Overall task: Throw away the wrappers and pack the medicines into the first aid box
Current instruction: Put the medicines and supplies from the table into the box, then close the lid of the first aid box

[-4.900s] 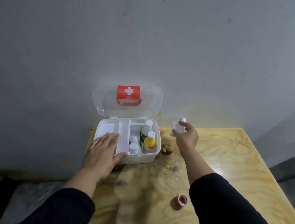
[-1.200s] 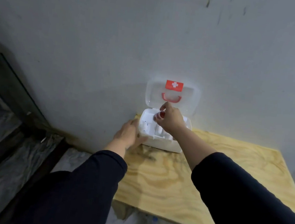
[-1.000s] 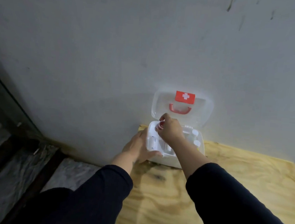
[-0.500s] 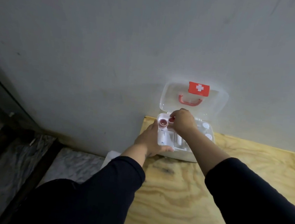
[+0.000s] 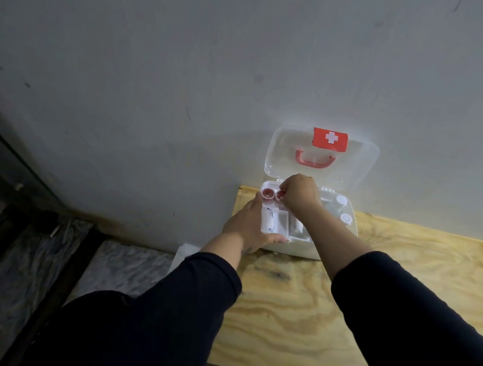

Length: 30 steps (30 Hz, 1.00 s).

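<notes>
Resting on the counter (image 5: 295, 319) against the wall, the first aid box (image 5: 301, 248) stands with its lid up. At the box's back-left corner, the right hand (image 5: 299, 193) pinches a red tape roll (image 5: 280, 194) beside another roll (image 5: 268, 194). The left hand (image 5: 249, 224) lies open, flat against the box's left wall, gripping nothing.

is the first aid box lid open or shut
Open: the clear lid stands upright against the wall behind the first aid box, leaving its compartments exposed.
</notes>
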Tool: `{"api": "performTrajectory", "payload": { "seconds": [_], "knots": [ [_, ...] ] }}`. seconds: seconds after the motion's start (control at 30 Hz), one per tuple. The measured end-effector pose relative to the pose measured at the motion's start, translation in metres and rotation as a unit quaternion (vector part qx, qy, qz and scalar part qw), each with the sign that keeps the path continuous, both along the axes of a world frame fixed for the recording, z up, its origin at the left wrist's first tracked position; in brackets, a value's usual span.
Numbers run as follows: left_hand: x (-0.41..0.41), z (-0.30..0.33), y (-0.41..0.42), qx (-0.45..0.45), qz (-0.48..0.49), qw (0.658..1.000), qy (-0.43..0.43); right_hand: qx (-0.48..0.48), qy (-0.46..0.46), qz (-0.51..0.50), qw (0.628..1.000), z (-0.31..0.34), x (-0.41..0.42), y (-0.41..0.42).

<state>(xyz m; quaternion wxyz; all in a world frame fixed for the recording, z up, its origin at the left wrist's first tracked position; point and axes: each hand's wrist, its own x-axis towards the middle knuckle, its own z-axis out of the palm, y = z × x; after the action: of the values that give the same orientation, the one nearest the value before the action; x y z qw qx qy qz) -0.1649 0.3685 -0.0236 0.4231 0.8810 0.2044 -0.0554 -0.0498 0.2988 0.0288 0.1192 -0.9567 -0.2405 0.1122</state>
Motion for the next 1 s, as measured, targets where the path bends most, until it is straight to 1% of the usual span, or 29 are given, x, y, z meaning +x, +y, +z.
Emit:
{"api": "performTrajectory", "payload": {
  "seconds": [0.1, 0.27, 0.33, 0.47, 0.63, 0.7, 0.8, 0.9, 0.97, 1.0],
  "knots": [
    [0.001, -0.002, 0.0, -0.004, 0.006, 1.0, -0.001, 0.027, -0.003, -0.02, 0.999, -0.002, 0.001, -0.002],
    [0.001, 0.004, -0.004, -0.004, 0.001, 1.0, -0.017, 0.008, 0.038, -0.02, 0.999, -0.002, -0.007, -0.005],
    [-0.002, 0.01, -0.005, -0.012, 0.005, 1.0, -0.019, 0.018, 0.036, -0.033, 0.999, -0.003, -0.007, -0.006],
    [-0.006, 0.01, -0.005, -0.012, 0.009, 1.0, -0.016, 0.066, 0.016, -0.068, 0.995, 0.0, -0.002, -0.001],
    [-0.007, 0.018, -0.007, -0.003, 0.006, 1.0, -0.023, 0.108, -0.04, -0.043, 0.992, -0.005, -0.004, 0.001],
    [-0.007, 0.016, -0.006, -0.001, 0.008, 1.0, -0.026, 0.116, -0.042, -0.051, 0.991, -0.007, -0.005, -0.001],
    [-0.008, 0.016, -0.006, 0.001, 0.007, 1.0, -0.03, 0.065, -0.03, -0.025, 0.997, -0.008, -0.008, -0.005],
    [-0.008, 0.016, -0.006, 0.004, 0.009, 0.999, -0.032, 0.006, -0.046, 0.021, 0.999, -0.004, -0.012, -0.006],
    [-0.007, 0.017, -0.007, 0.01, 0.011, 0.999, -0.036, 0.001, -0.052, 0.037, 0.998, -0.003, -0.013, -0.005],
    [-0.007, 0.018, -0.006, 0.012, 0.008, 0.999, -0.034, 0.016, -0.049, 0.03, 0.998, -0.004, -0.012, -0.006]
  ]
}}
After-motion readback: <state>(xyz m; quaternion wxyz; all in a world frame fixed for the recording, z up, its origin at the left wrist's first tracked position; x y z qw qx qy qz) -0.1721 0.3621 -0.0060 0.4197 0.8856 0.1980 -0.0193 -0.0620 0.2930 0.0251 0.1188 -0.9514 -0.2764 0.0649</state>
